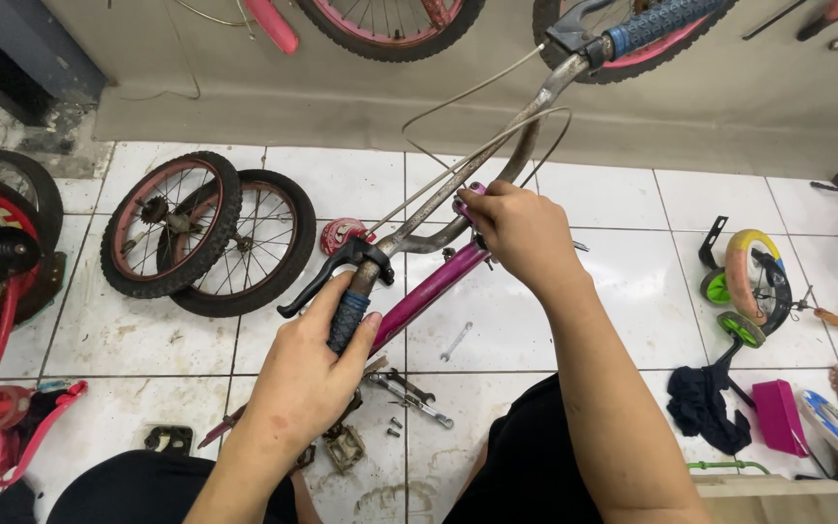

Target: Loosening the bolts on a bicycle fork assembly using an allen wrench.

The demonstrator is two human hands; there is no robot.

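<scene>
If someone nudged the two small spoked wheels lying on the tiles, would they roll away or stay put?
Probably stay put: the two spoked wheels lie nearly flat on the tiled floor, one overlapping the other, so the upper one might slide rather than roll. Their knobbly rubber tyres likely grip the tile. With thin spokes and small rims, they look fairly light for their size.

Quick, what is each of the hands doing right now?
Left hand: closed around the blue handlebar grip.
Right hand: closed on the handlebar stem.
</scene>
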